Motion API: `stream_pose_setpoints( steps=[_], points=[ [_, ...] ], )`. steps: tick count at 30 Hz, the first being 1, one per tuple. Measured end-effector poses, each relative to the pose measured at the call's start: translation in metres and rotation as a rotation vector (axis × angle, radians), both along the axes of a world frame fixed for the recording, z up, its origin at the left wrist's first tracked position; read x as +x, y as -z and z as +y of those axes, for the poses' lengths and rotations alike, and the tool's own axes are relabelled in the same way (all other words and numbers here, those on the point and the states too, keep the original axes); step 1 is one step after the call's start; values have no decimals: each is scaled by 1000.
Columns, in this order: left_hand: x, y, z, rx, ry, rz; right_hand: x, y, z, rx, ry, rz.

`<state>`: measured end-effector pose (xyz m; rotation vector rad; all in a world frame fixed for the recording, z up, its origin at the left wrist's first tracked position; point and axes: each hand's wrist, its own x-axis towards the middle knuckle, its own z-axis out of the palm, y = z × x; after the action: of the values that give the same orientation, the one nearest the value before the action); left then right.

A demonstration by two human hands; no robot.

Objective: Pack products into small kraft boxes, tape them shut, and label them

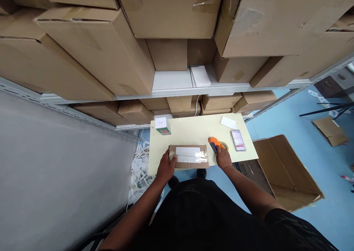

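A small brown cardboard box lies at the front edge of the pale table, with white labels and shiny clear tape across its top. My left hand grips the box's left end, thumb on top and fingers around the side. To the right of the box, my right hand is closed around the handle of an orange tape dispenser. A roll of tape shows beside the dispenser, partly hidden by the hand.
A white and green carton stands at the table's back left. A white slip and a blurred printed pack lie at the right. Shelves with cardboard boxes overhang the back. A large open carton sits on the floor at right.
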<state>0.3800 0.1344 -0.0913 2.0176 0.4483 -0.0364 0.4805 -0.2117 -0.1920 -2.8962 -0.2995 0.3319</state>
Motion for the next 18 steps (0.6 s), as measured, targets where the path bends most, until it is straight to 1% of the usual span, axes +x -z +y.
stream_pose_setpoints(
  steps=[2,4,5,8,9,10,12,14,15,16,18],
  points=[
    [-1,-2,-1,1,-2,-18,0,-16,1,51,21,-22],
    [-2,-4,-1,-4,-1,-28,-4,-36,6,167,79,-39],
    [-3,-5,-1,-9,3,-33,-7,-47,11,261,119,-5],
    [-5,-7,-4,-55,28,-48,-20,-80,30,588,242,252],
    [-7,-8,-5,-76,35,-55,-23,-90,37,666,264,310],
    [-8,-7,-6,-97,42,-63,-27,-99,44,717,275,325],
    [-12,-6,-7,-144,45,-81,-30,-113,54,759,268,256],
    [-14,-1,-7,-203,51,-105,-29,-120,59,769,248,183],
    [-15,2,-7,-235,57,-120,-28,-120,60,772,242,168],
    [-15,7,-7,-262,62,-134,-26,-117,61,776,237,165],
    [-15,18,-8,-294,50,-137,-25,-105,61,775,235,175]
  ],
)
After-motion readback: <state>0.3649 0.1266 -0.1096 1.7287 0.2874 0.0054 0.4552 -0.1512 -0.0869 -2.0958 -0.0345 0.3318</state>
